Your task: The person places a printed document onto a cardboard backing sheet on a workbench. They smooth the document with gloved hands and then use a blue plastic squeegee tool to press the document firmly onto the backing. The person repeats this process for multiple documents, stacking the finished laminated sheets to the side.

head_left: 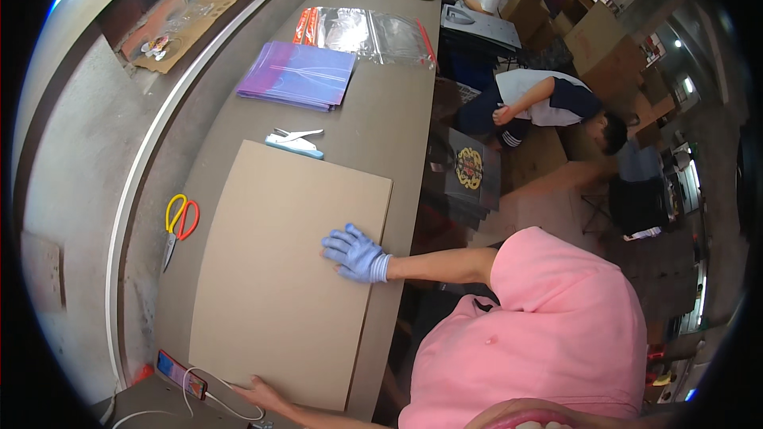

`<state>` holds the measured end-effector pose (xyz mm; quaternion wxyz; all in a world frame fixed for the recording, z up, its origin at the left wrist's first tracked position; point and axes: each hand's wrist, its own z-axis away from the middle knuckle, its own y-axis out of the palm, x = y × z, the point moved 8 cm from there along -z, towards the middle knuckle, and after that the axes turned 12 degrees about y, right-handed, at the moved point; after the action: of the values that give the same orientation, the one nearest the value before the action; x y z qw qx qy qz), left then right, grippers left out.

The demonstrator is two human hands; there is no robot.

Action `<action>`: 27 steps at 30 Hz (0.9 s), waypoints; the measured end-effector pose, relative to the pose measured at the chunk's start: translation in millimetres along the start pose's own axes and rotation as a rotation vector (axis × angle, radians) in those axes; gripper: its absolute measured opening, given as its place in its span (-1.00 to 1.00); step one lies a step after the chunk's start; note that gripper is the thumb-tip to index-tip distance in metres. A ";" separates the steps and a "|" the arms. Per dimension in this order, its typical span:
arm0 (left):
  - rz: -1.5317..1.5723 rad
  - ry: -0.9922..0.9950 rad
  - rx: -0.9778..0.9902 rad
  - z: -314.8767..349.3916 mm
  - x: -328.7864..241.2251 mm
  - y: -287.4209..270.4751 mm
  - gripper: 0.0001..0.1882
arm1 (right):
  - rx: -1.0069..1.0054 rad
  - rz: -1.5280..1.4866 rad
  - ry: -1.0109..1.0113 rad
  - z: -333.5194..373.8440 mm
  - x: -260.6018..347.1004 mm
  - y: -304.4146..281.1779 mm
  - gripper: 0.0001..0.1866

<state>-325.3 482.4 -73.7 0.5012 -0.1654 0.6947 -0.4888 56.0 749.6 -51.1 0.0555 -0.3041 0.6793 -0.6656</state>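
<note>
A large sheet of brown cardboard (278, 270) lies flat on the counter (381, 119), taking up most of its near end; its far edge stops just short of a white stapler and its right side runs close along the counter's right edge. The sheet is plain, smooth and unprinted, with clean straight edges.

The right hand (354, 254), in a light blue glove, rests palm down on the cardboard near its right edge, fingers spread and flat, gripping nothing. The left hand (258, 391) is bare and touches the near edge of the sheet at its near corner; its fingers lie along the edge, but whether they curl under it cannot be told. The two hands are well apart, one at the right side, one at the near edge.

Just beyond the sheet's far edge lies the white stapler (292, 141). Farther up the counter sits a stack of purple folders (298, 75), and beyond that clear plastic bags (369, 32). Scissors (179, 222) with yellow and red handles lie by the counter's left edge. A phone (180, 373) with a white cable lies at the near left corner.
</note>
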 end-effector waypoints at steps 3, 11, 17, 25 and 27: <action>0.231 -0.167 0.010 47.9 -30.8 -5.2 -0.31 | 0.032 -0.004 0.003 -0.9 -1.1 -3.7 -0.50; 0.132 -0.325 0.138 80.4 13.4 -14.8 -0.59 | 0.150 -0.126 -0.314 -32.7 47.6 33.3 -0.48; -0.042 -0.293 0.089 75.6 -12.8 -27.6 -0.37 | 0.094 0.068 -0.273 -31.5 60.9 26.9 -0.53; 0.271 -0.139 -0.160 81.8 -64.7 -81.7 -0.67 | 0.126 -0.007 -0.277 -36.6 61.1 19.9 -0.52; 0.418 0.047 -0.198 78.5 -91.2 -90.5 -0.70 | 0.138 -0.028 -0.274 -36.2 59.9 16.5 -0.50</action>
<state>-241.1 465.5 50.0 0.5567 -0.0549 0.7698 -0.3076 -15.4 750.8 -42.9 0.1592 -0.3971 0.6137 -0.6635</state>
